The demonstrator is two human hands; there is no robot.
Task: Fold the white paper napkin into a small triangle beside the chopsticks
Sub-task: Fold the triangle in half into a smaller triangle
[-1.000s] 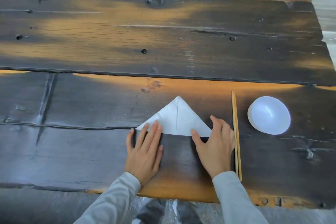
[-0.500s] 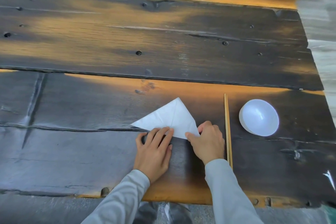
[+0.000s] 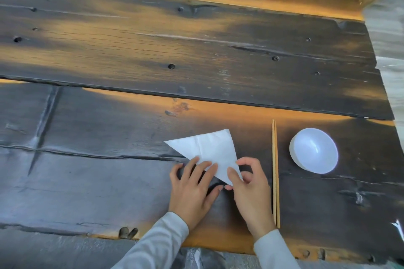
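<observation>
A white paper napkin [image 3: 208, 153], folded into a triangle with a visible crease down its middle, lies on the dark, worn wooden table [image 3: 153, 54] in the lower centre of the frame, one corner aimed toward the lower edge of the picture. The left hand [image 3: 193, 190] lies flat and spread, its fingertips pressing on the napkin's lower left edge, grasping nothing. The right hand [image 3: 251, 190] pinches the napkin's lowest corner between thumb and forefinger (the other fingers curl loosely above it). Just to the right of that hand a pair of wooden chopsticks [image 3: 276, 172] lies side by side, running straight up the frame, close to the napkin but apart from it. Further right sits a white bowl [image 3: 313, 150], well clear of the chopsticks. Grey sleeves [image 3: 161, 244] cover both forearms at the bottom of the frame.
</observation>
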